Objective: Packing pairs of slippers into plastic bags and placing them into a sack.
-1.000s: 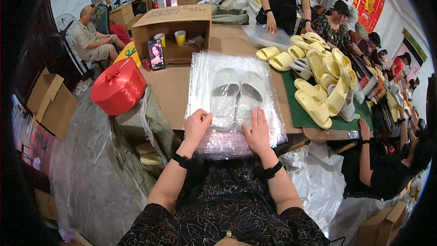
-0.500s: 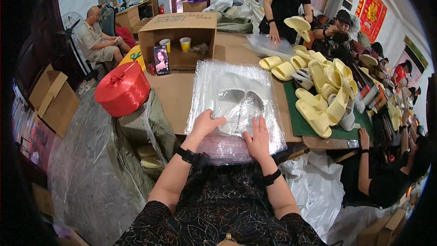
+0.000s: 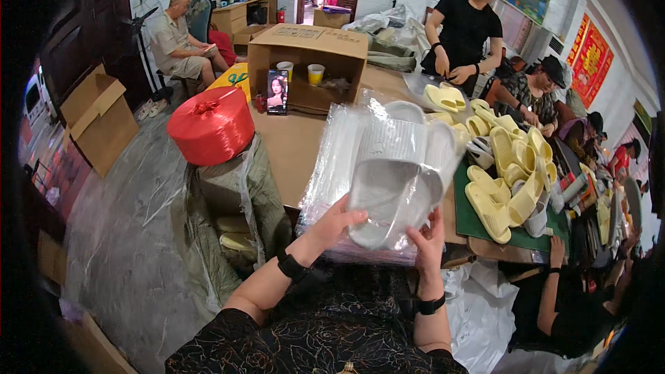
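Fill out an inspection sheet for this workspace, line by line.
Surface: brown tabletop, with a green mat at the right.
Job's things: pair of grey slippers in clear plastic, held over a stack of clear bags.
Clutter: yellow slippers heaped on the mat; open cardboard box with two cups inside; phone upright before it; reel of red twine at the left.
Left hand: grips the pair's near left edge, thumb on top.
Right hand: grips the near right edge.
Cables: nothing seen.
Surroundings: co-worker in black standing across the table; seated person far left; carton on the floor.
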The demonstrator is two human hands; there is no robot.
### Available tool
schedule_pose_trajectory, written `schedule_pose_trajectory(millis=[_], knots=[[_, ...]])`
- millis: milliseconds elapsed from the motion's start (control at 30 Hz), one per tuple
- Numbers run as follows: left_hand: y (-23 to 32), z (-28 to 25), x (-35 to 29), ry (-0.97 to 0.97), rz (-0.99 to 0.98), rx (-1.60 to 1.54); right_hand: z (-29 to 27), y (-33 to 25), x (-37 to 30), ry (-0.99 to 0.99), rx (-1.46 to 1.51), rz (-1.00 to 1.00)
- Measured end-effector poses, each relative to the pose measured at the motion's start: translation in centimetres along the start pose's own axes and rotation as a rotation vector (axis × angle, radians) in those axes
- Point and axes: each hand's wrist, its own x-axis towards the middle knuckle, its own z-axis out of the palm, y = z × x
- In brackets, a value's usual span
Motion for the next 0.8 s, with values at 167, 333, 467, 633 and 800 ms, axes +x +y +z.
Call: schedule_pose_trajectory(millis=[167,333,467,633,800], knots=[[-0.2,0.5,-2.5,-0.056,-0.029,0.047,1.5,-2.1,-1.7,-0.079,0.044,0.163],[0.3,-0.1,-4.2,0.013,0.019,0.130,4.3,-0.4,-2.7,-0.063,-0.087,0.023],[0.9,-2.5,-7.3,0.155,0.012,0.201,5.0,-0.6,-3.5,-0.186,-0.238,0.215],[8.4,-13.5,-19.5,0.243,-0.104,0.373,4.7,0.3,-1.9,-0.743,-0.502,-0.077],[17.6,-19.0,-34.6,0.628,-0.137,0.488,1.9,1.6,0.6,-0.348,-0.493,0.025]])
